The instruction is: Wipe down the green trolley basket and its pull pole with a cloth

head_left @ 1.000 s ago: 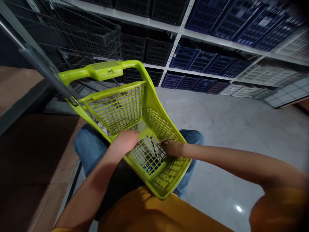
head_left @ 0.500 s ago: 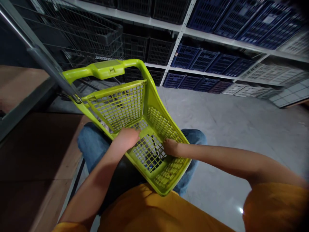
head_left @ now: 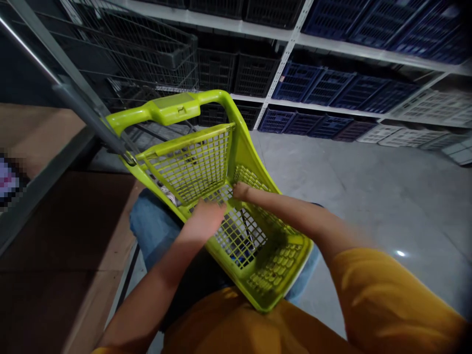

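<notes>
A lime-green plastic rolling basket (head_left: 295, 290) with gridded walls leans between my knees, tilted towards me. Inside it, near the left rim, is my left hand (head_left: 207, 216), its fingers curled in and slightly blurred. My right hand (head_left: 243, 191) is further in, beside the right wall and close to the gridded back panel (head_left: 191, 162). Its fingers look closed and point down. What either hand grips, if anything, is hidden. Below my hands shows the basket's gridded floor (head_left: 239, 238).
A grey telescopic handle (head_left: 88, 115) rises from the basket's upper left. Shelving (head_left: 283, 69) ahead carries black, blue and white crates. A wire shopping cart (head_left: 173, 59) stands at the upper left. Brown board (head_left: 40, 221) lies at left; grey floor (head_left: 365, 182) spreads right.
My right hand has moved up and left inside the basket, from the lower right wall towards the back panel. My left hand stays by the left rim. The view has shifted slightly left.
</notes>
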The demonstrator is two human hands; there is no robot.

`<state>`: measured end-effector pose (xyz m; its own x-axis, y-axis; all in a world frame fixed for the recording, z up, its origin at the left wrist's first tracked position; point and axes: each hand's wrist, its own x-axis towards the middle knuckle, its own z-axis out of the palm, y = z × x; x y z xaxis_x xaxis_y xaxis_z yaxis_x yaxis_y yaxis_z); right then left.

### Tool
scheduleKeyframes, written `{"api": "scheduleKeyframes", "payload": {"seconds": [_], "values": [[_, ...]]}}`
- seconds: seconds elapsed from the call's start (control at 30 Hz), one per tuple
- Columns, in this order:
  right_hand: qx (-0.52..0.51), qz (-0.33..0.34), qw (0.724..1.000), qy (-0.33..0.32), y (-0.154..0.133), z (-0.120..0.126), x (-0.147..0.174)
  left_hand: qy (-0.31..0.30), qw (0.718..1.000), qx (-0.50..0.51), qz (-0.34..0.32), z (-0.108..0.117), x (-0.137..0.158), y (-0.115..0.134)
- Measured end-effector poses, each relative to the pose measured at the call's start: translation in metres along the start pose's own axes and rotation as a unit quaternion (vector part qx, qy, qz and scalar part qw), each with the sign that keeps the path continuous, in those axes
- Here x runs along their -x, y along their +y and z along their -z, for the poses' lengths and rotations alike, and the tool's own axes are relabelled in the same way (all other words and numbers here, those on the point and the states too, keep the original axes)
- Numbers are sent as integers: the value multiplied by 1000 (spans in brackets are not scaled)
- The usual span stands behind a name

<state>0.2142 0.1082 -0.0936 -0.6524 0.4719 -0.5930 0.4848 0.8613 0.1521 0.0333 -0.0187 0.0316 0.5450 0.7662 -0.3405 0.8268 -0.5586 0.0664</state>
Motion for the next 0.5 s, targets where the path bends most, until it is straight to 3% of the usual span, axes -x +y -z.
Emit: {"api": "scheduleKeyframes", "payload": {"seconds": [0.1, 0.2, 0.4, 0.5], "values": [[27, -51, 998, 12, 24, 19, -26, -1, 1000, -2, 5, 0, -1, 1], [32, -67, 997, 12, 27, 22, -34, -10, 1000, 3, 13, -1, -2, 1], [-10, -27, 996, -85, -6, -5, -21, -28, 999, 17, 8, 6, 1, -1], [-51, 22, 994, -95, -31, -24, 4, -30, 999, 19, 17, 13, 4, 1]]}}
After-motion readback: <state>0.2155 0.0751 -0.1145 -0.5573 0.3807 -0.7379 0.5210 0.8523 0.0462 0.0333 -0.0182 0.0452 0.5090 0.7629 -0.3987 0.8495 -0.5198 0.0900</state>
